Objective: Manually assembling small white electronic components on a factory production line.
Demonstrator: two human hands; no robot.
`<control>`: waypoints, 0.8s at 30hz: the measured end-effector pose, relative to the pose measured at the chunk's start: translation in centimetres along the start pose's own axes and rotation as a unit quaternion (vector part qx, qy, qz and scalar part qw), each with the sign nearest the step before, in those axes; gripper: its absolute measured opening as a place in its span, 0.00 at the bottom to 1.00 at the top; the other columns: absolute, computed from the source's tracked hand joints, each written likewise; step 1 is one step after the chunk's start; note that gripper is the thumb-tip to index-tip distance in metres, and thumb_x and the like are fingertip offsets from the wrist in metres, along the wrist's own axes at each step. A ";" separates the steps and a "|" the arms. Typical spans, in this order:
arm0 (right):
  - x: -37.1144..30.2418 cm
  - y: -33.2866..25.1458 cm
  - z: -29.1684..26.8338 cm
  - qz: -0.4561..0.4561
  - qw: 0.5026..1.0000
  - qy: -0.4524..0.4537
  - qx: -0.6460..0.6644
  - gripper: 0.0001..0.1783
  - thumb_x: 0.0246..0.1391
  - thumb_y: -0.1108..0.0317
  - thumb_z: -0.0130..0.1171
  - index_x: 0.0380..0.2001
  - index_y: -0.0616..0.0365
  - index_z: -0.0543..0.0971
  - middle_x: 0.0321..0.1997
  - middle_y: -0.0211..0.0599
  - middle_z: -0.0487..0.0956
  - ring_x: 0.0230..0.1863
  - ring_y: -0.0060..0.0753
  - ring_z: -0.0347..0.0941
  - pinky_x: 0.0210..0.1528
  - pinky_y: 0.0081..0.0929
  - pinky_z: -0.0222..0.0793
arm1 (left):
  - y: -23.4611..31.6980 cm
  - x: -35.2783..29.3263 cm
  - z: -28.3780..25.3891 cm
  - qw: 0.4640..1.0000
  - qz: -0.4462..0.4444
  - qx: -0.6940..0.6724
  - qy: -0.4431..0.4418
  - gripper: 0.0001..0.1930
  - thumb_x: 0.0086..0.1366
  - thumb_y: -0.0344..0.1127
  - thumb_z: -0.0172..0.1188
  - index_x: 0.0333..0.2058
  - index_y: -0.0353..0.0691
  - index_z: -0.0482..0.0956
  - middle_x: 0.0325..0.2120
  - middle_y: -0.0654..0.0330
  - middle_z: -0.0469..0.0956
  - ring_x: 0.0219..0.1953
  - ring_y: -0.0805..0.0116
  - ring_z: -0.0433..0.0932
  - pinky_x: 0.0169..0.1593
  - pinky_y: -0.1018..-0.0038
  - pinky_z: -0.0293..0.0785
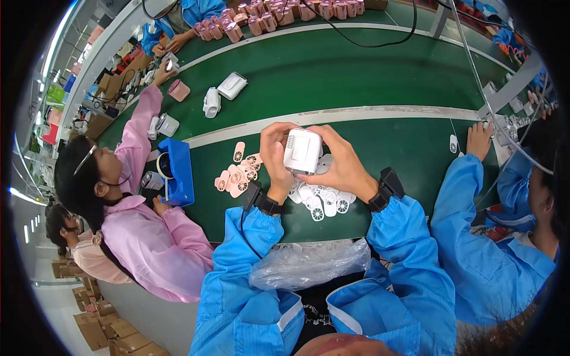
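Note:
Between my two hands, above the near green bench, I hold a white plastic housing (302, 151) with rounded corners and a small slotted vent on one face. My left hand (276, 155) grips its left side, the thumb along the edge. From the right, my right hand (338, 159) closes on it, fingers at its top and lower corner. Below my hands lies a pile of white oval covers (319, 202) with round spoked grilles, partly hidden by the hands. Left of them is a smaller pile of pink covers (238, 176) of the same shape.
A blue tape dispenser (180, 172) stands left on the bench. Beyond the pale divider (356, 114) are white housings (232, 86) and a pink one (179, 90). Pink units (270, 21) line the far side. Co-workers sit left and right. A clear plastic bag (312, 265) lies at my lap.

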State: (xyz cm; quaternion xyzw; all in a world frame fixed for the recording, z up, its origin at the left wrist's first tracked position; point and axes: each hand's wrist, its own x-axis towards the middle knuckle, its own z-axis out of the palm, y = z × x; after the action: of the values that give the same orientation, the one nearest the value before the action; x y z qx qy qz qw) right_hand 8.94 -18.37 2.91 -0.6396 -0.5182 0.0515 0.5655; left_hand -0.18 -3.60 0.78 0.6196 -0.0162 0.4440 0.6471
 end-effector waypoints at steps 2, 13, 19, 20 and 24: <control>0.3 -0.6 0.3 -0.010 1.000 -0.001 0.007 0.48 0.39 0.61 0.84 0.63 0.61 0.71 0.59 0.47 0.76 0.58 0.48 0.78 0.60 0.39 0.75 | 0.3 0.0 -0.3 1.000 0.008 0.019 0.022 0.20 0.81 0.46 0.44 0.55 0.33 0.69 0.45 0.48 0.80 0.46 0.62 0.80 0.52 0.67 0.77; 2.2 -0.7 6.4 -0.066 0.970 0.225 -0.071 0.26 0.49 0.69 0.70 0.52 0.62 0.76 0.48 0.49 0.77 0.48 0.57 0.75 0.52 0.46 0.73 | -0.2 -0.3 0.3 0.991 -0.061 -0.029 0.115 0.16 0.80 0.43 0.42 0.52 0.35 0.67 0.43 0.48 0.79 0.43 0.63 0.78 0.50 0.67 0.75; 1.8 -0.9 5.4 -0.058 0.963 0.246 -0.092 0.16 0.48 0.71 0.68 0.41 0.62 0.79 0.43 0.49 0.78 0.44 0.55 0.74 0.47 0.45 0.73 | -0.7 -0.8 0.9 0.993 -0.072 -0.039 0.087 0.16 0.80 0.43 0.43 0.53 0.36 0.68 0.46 0.49 0.77 0.46 0.63 0.78 0.53 0.67 0.74; 1.8 -0.7 5.1 -0.062 0.966 0.238 -0.079 0.17 0.48 0.70 0.68 0.42 0.62 0.79 0.43 0.49 0.78 0.44 0.55 0.75 0.47 0.45 0.73 | -0.8 -0.8 1.2 0.994 -0.052 -0.006 0.100 0.16 0.80 0.43 0.43 0.53 0.35 0.68 0.47 0.50 0.76 0.47 0.63 0.77 0.53 0.66 0.74; 1.7 -0.1 4.1 -0.098 0.964 0.242 -0.047 0.20 0.49 0.68 0.69 0.46 0.62 0.80 0.44 0.50 0.78 0.47 0.56 0.77 0.48 0.46 0.75 | -2.0 -1.4 0.8 0.974 0.023 0.207 0.090 0.16 0.80 0.42 0.43 0.54 0.35 0.68 0.51 0.51 0.74 0.51 0.62 0.76 0.57 0.64 0.73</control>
State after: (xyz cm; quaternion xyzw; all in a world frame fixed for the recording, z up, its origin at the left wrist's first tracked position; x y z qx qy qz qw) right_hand 6.98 -14.43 2.43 -0.6048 -0.4279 -0.1853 0.6456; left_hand 0.62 -4.69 -1.41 0.6970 0.1205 0.5064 0.4932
